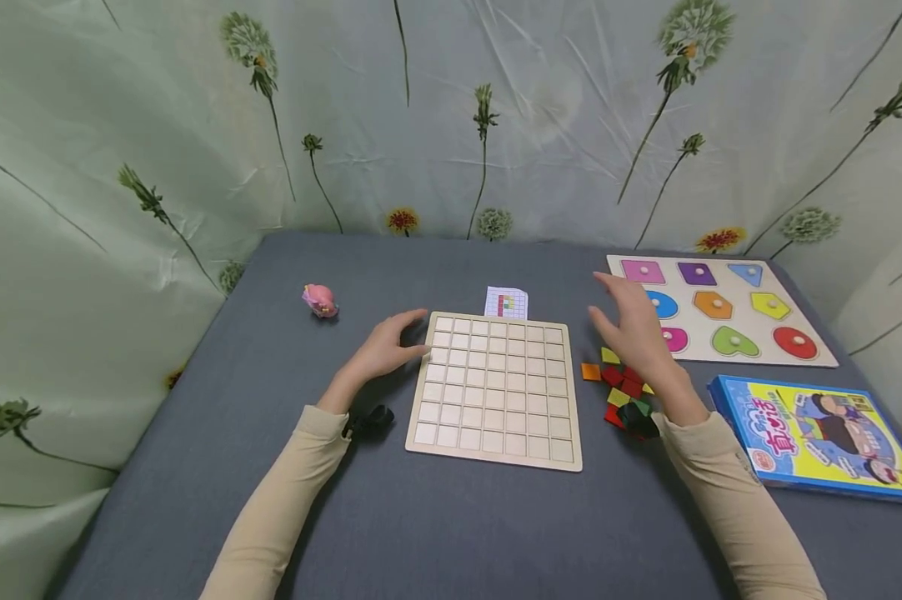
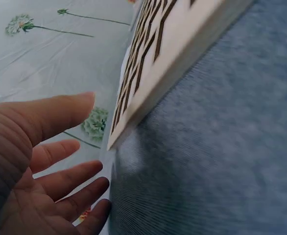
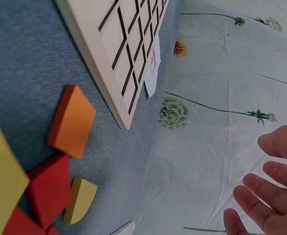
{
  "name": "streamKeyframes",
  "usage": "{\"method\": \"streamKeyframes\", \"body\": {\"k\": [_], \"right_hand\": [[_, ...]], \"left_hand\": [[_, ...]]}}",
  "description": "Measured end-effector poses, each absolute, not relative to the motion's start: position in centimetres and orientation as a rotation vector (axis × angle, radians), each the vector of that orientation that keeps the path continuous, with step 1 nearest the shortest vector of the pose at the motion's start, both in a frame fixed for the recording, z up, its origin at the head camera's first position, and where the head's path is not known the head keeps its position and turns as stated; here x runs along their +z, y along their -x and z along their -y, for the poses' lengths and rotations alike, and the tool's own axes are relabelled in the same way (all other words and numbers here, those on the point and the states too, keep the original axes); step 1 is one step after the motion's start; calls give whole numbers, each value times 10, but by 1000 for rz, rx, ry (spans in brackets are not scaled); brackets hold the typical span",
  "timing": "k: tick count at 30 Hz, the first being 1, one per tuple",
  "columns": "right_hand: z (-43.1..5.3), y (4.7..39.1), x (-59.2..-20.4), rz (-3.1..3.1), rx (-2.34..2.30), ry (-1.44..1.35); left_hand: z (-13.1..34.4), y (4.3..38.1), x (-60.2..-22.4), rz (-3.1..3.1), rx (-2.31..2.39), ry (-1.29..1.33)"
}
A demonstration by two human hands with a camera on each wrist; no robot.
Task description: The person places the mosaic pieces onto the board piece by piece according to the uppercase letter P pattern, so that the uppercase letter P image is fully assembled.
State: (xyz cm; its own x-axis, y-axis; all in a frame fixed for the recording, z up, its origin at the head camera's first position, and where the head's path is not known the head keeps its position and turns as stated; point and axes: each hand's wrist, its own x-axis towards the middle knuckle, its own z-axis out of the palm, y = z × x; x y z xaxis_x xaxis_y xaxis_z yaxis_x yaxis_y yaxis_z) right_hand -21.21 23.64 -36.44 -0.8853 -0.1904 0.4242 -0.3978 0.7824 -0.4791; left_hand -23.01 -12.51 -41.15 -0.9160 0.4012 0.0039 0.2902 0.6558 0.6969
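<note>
A pale wooden grid board [image 1: 494, 459] lies in the middle of the table. At its upper left edge is my left hand [image 1: 382, 347], fingers spread and loosely bent, the thumb close to the rim. In the left wrist view that hand [image 2: 50, 181] holds nothing. My right hand [image 1: 634, 329] hovers above the colored square tiles [image 1: 616, 398], relaxed and holding nothing, near the shape puzzle's left edge. Among the tiles in the right wrist view are an orange tile [image 3: 72, 122] and a red tile [image 3: 50, 191]. A small card [image 1: 507, 302] with a colored pattern sits behind the board.
The shape puzzle [image 1: 721, 351] with knobbed pieces lies at the back right. In front of it is a blue and yellow box [image 1: 826, 433]. A pink toy figure [image 1: 320, 300] stands at the back left. A flowered curtain [image 1: 436, 117] hangs behind the table.
</note>
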Motion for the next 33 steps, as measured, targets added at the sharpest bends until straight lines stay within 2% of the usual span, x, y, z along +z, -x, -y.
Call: {"method": "streamKeyframes", "body": {"k": [21,33], "right_hand": [[-270,172,-383,2690,747,-402],[-295,172,-389,2801,693,-421]], "left_hand": [[130,219,-421,-2709,1066,-714],[139,220,-428,-2662,1069,-816]]}}
